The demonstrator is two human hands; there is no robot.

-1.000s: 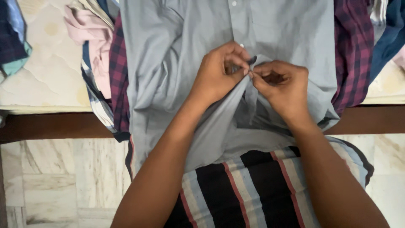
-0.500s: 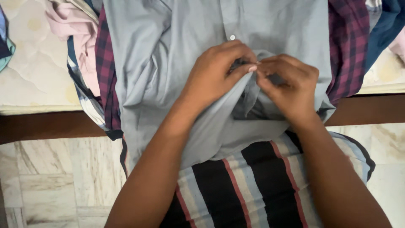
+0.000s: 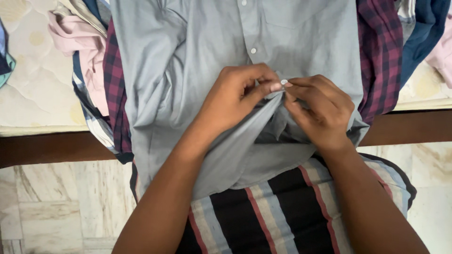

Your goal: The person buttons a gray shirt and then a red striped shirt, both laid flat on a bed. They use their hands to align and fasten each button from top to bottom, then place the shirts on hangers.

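Observation:
A light grey button-up shirt (image 3: 197, 51) lies front up on a mattress, its lower part hanging over the bed's edge toward me. My left hand (image 3: 235, 101) pinches the left edge of the shirt's front opening. My right hand (image 3: 320, 113) pinches the other edge right beside it. A small white button (image 3: 284, 82) shows between my fingertips, where the two edges meet. Two more white buttons sit fastened higher up the shirt's front.
A maroon checked garment (image 3: 381, 51) lies under the grey shirt, showing on both sides. Pink and striped clothes (image 3: 84, 42) are piled at the left, dark blue cloth (image 3: 423, 33) at the right. A dark wooden bed frame (image 3: 56, 146) borders a marble floor (image 3: 61, 207). Striped cloth covers my lap.
The view has shifted, so the shirt sits lower in frame and more of its buttoned front shows. My hands stay pinched together at the shirt's opening, with the button now visible at my fingertips.

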